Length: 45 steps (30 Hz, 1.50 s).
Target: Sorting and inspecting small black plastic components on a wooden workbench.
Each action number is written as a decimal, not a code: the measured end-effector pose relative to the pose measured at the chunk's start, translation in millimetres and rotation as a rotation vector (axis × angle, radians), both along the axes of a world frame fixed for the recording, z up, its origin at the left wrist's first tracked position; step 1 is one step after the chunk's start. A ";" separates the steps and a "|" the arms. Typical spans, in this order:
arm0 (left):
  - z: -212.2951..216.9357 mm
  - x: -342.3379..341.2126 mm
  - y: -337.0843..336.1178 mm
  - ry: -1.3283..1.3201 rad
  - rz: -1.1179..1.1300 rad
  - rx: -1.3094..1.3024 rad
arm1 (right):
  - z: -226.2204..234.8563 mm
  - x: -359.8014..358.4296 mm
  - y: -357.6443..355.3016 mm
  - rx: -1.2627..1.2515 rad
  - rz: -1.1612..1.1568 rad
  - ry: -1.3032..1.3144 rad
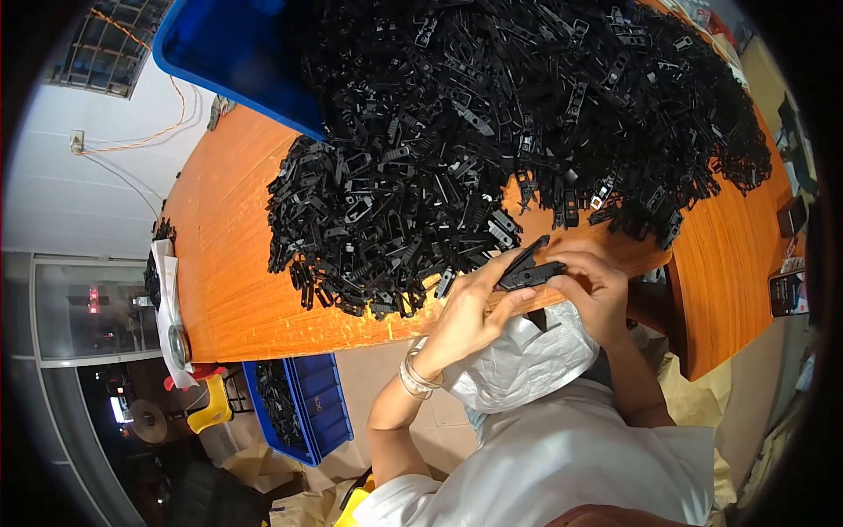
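Note:
Over the table's near edge, my two hands hold black plastic parts (pixel 531 275) between them. My left hand (pixel 474 312), with bangles at its wrist, has its fingers closed on the parts from the left. From the right, my right hand (pixel 599 290) pinches their other end between thumb and fingers. One slim black piece sticks up at an angle above a wider, ribbed one; whether they are joined I cannot tell. Just beyond my hands lies a large heap of similar black plastic parts (pixel 378 211). Below my hands, a white plastic sack (pixel 527 364) lies over my lap.
A blue bin (pixel 237 66) lies tipped at the heap's far left on the wooden table (pixel 228 237). Another blue bin (pixel 325 400) with black parts stands on the floor, near a yellow stool (pixel 211 406). A phone (pixel 788 292) is at the right edge.

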<state>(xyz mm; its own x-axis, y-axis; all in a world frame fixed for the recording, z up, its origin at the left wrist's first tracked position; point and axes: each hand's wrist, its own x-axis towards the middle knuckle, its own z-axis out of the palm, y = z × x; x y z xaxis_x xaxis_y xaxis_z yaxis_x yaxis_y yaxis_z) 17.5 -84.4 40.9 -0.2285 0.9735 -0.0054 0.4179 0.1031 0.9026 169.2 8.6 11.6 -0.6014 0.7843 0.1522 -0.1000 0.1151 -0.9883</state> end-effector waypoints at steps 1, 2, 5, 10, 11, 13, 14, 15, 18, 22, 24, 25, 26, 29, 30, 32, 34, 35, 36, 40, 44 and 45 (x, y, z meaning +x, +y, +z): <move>-3.9 -0.9 -2.7 -0.003 -0.008 -0.001 | 1.5 -0.5 2.5 0.128 -0.010 -0.053; -6.5 -2.1 -3.7 0.032 -0.033 0.044 | 0.3 -1.1 4.6 0.126 -0.011 -0.056; -5.5 3.2 -6.8 0.073 -0.092 0.109 | -7.3 0.7 5.6 0.087 0.119 0.021; -20.8 10.2 -11.9 -0.093 -0.047 -0.148 | -23.3 9.1 2.7 -0.017 0.115 -0.049; -26.0 10.9 -13.0 -0.181 -0.047 -0.082 | -23.2 9.8 4.1 -0.019 0.116 -0.049; -30.4 10.1 -15.2 -0.269 -0.047 -0.016 | -22.6 12.4 7.5 -0.193 0.204 -0.019; -30.5 8.1 -14.2 -0.205 -0.084 0.015 | -26.3 14.8 6.3 -0.193 0.200 -0.020; -30.5 5.5 -13.1 -0.140 -0.122 0.046 | -32.0 17.2 3.1 -0.199 0.230 -0.021; -25.2 -10.3 -8.7 0.108 -0.158 0.084 | -31.9 19.9 6.9 -0.085 0.417 -0.097; -16.6 -7.7 -4.0 0.114 0.013 0.057 | -50.1 -1.4 13.9 0.347 0.366 -0.121; -27.0 -5.2 -9.3 0.154 -0.016 0.105 | -46.7 -22.8 21.6 0.510 0.217 -0.152; -28.5 -2.4 -10.9 0.152 -0.022 0.106 | -43.8 -32.8 25.5 0.653 0.118 -0.398; -29.5 0.0 -14.0 0.154 -0.013 0.091 | -42.6 -39.8 27.4 0.790 0.018 -0.643; -36.6 2.0 -22.4 0.132 0.032 0.062 | -52.4 -50.1 26.1 0.857 -0.013 -0.778; -37.7 0.3 -24.6 0.117 0.073 0.096 | -51.3 -48.1 24.6 0.856 -0.012 -0.778; -39.2 -3.7 -30.7 0.084 0.137 0.064 | -47.5 -37.4 19.8 0.841 0.010 -0.780; -40.5 -6.0 -33.9 0.094 0.157 0.075 | -53.1 -21.4 16.4 0.885 -0.009 -0.685; -41.5 -6.0 -34.3 0.104 0.176 0.088 | -55.6 -12.4 14.2 0.928 -0.029 -0.590; -40.8 -6.0 -34.4 0.098 0.185 0.057 | -53.9 -4.8 10.9 0.862 -0.001 -0.570; -34.3 -6.5 -3.6 0.612 0.052 0.218 | -57.7 -6.2 16.6 0.989 0.008 -0.459; -47.1 -3.2 21.4 0.888 -0.072 0.253 | -59.8 -33.5 20.9 0.918 0.041 -0.482; -53.2 -3.9 18.9 0.918 -0.073 0.254 | -62.9 -39.2 21.2 0.864 0.033 -0.502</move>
